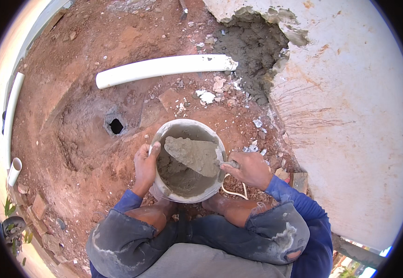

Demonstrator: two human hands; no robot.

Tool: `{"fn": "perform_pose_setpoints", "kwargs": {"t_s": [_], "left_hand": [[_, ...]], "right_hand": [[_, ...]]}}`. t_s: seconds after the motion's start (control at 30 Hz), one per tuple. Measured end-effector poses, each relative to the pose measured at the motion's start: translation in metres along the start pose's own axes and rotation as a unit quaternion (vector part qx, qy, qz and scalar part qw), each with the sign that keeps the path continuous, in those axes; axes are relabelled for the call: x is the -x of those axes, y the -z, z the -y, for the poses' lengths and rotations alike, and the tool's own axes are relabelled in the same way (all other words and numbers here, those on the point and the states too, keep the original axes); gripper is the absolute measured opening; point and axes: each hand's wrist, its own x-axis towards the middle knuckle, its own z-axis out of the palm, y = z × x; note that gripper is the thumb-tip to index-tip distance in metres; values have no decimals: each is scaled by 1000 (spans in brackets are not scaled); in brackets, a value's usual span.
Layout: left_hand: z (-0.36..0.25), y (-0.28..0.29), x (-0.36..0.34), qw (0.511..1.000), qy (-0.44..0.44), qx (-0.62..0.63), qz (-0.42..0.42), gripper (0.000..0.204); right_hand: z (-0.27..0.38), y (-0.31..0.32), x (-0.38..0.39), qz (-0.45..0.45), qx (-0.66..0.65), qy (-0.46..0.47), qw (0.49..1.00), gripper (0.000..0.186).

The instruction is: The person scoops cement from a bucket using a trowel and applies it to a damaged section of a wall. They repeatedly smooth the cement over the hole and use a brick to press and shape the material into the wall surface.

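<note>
Grips bucket (185, 122) at its left rim with left hand (146, 167), hooking thumb over the edge, fingers outside. Clamps right hand (252, 169) around the handle of trowel (196, 157). Has bucket mouth up, just in front of bent legs (238, 211), at the centre of the view. Holds trowel blade across the bucket mouth, pointing left, loaded with wet grey mortar. Shows more mortar (183, 180) below; cannot tell whether touching the blade. Wears blue sleeves (292, 197) and grey trousers (141, 236), smeared pale at both knees. Includes loop of pale cord (235, 191) just right of bucket. Beyond, shows white pipe (164, 70) lying across red soil (132, 44), right end beside grey patch (252, 51) at broken edge of pale slab (350, 92). Shows dark hole (115, 126) in soil, left of bucket. At far left, includes long pipe (12, 116) and short pipe (14, 172).
</note>
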Motion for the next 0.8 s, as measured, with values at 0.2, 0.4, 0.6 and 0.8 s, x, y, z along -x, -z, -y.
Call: {"fn": "perform_pose_setpoints", "kwargs": {"t_s": [0.2,0.4,0.6,0.8], "left_hand": [[-10,-5,-2,999,-9,-41,8,38],[-10,8,6,997,-5,-71,-1,39],[7,-6,-5,999,-21,-38,13,40],[-4,7,5,998,15,-53,1,38]], "right_hand": [[20,62,-67,-62,-96,55,992,41],[-18,100,-164,80,-278,25,957,39],[-184,173,-269,-140,-281,-258,914,37],[-88,186,-181,-201,-33,-203,958,49]]}}
